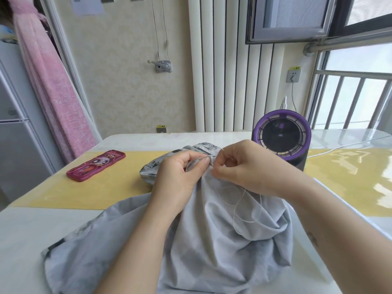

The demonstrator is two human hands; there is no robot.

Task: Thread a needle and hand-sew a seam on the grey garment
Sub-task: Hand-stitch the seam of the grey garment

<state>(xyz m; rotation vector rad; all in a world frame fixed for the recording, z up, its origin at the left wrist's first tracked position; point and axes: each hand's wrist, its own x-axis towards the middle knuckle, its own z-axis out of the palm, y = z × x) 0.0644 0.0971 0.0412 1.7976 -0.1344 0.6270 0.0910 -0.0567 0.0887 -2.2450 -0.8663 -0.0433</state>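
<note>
**Grey garment (pixel 212 240) bunched mid-table, its seam fold in both hands**

The garment lies heaped on the white table (pixel 31 240) from the centre down to 6 o'clock, with its upper edge lifted between the hands. The left hand (pixel 180 172) curls round a fold of that edge, pinching it between thumb and forefinger. Just beside it, at 3 o'clock, the right hand (pixel 239 166) has its fingers curled in, their tips pinched together at the same fold. The needle is too small to make out. A pale thread (pixel 235 205) trails in loose loops from under the right hand down the cloth.

A yellow runner (pixel 95 192) crosses the table beneath the cloth. On it, at 9 o'clock from the hands, lies a pink cartoon-printed case (pixel 96 165). At 2 o'clock stands a purple-rimmed fan (pixel 283 134), near the right hand. A white radiator (pixel 222 71) rises at 12 o'clock, and a pink curtain (pixel 53 92) hangs at 10 o'clock.
</note>
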